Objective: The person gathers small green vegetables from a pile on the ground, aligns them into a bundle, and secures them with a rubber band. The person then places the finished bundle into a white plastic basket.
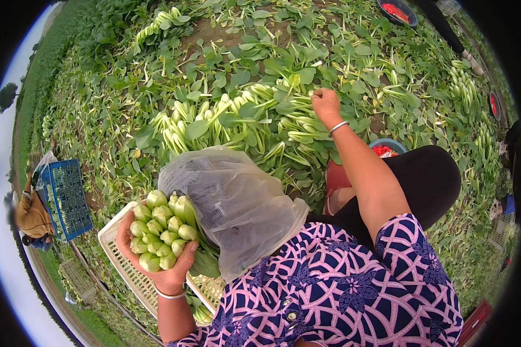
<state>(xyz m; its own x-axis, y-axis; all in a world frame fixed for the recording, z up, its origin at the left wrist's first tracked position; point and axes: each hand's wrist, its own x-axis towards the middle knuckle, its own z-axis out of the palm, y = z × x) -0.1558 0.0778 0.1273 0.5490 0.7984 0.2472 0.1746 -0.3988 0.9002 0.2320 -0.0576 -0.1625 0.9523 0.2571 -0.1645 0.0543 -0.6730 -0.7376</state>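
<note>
My left hand (pixel 169 269) holds a thick bunch of green bok choy (pixel 161 232), cut bases facing up and leaves hanging below. That bunch is over a cream plastic crate (pixel 126 260), which has more bok choy (pixel 202 310) inside. My right hand (pixel 327 106) reaches out to a row of cut bok choy (pixel 225 115) on the ground. Its curled fingers close at the pale base of one plant there; the fingertips are partly hidden. A translucent plastic sheet (pixel 230 204) covers my lap beside the bunch.
A blue basin (pixel 388 145) with red items stands by my right knee. Another basin (pixel 398 12) lies far right. At left, a person (pixel 34 212) is beside a blue crate (pixel 69 199). More bok choy piles (pixel 462 86) and loose leaves cover the ground.
</note>
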